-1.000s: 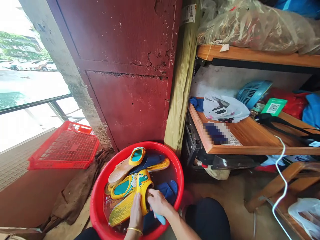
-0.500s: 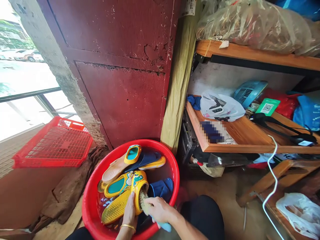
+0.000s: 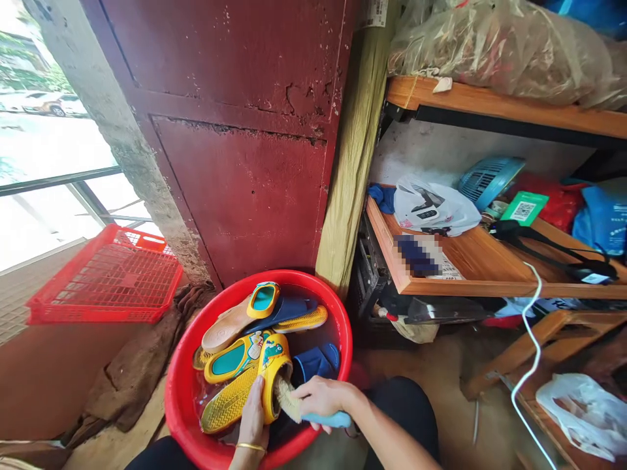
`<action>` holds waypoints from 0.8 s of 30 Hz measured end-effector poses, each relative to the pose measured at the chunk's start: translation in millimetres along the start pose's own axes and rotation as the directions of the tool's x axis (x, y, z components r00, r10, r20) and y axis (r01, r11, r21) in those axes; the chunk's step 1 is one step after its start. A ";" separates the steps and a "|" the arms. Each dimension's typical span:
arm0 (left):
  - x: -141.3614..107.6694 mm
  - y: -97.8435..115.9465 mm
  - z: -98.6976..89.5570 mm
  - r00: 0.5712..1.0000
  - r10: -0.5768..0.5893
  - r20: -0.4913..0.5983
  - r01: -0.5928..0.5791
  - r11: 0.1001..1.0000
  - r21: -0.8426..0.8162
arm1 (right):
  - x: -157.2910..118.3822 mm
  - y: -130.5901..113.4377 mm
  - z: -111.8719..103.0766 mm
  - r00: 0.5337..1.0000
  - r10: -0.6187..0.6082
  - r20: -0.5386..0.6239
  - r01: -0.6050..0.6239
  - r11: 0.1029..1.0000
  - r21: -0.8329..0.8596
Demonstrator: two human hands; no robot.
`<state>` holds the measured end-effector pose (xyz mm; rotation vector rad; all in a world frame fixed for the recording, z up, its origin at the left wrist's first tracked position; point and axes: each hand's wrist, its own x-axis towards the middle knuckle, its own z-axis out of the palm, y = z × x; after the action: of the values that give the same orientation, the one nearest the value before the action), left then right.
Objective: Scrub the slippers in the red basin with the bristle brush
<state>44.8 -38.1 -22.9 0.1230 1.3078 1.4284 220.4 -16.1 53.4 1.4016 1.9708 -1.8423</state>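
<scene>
My left hand (image 3: 253, 412) is closed on a yellow slipper (image 3: 275, 353) with a cartoon figure on its upper, holding it tilted with the foot opening toward the right. In my right hand (image 3: 323, 399) is a scrub brush (image 3: 327, 419) with a light blue handle; its pale bristles sit at the slipper's opening, the tips partly hidden inside. Both hands are over a red basin (image 3: 345, 339) of dark water. Around them in the basin lie a yellow slipper with a green insole (image 3: 226, 363), a tan-soled slipper (image 3: 228, 326) and a dark blue slipper (image 3: 317, 363).
A red plastic crate (image 3: 105, 281) stands at the left, with brown cloth (image 3: 125, 372) below it. Behind the basin rises a dark red door (image 3: 240, 196). To the right are a wooden shelf (image 3: 470, 287), a white cable (image 3: 531, 346) and a wooden stool (image 3: 514, 356).
My right hand and the brush have shifted right, drawing the bristles partly out of the slipper's opening. The brush handle now lies more level. My left hand keeps its hold on the slipper.
</scene>
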 end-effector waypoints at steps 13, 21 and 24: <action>-13.2 2.2 3.8 0.995 -0.095 0.032 0.095 0.995 -0.007 | 33.9 -14.3 31.5 0.906 -0.106 -0.411 0.095 0.994 -0.047; -1.5 -1.1 -3.1 0.989 -0.127 0.076 0.127 0.992 0.007 | 26.0 -5.3 21.5 0.986 -0.078 -0.144 0.085 0.996 0.039; 5.7 -5.4 -5.3 0.991 -0.124 0.047 0.126 0.991 -0.055 | 0.3 -0.6 14.4 1.000 -0.021 -0.003 0.021 1.000 -0.009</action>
<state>42.5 -38.5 -32.1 0.0331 1.2166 1.3482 212.8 -27.8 49.8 1.3877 2.0007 -1.8382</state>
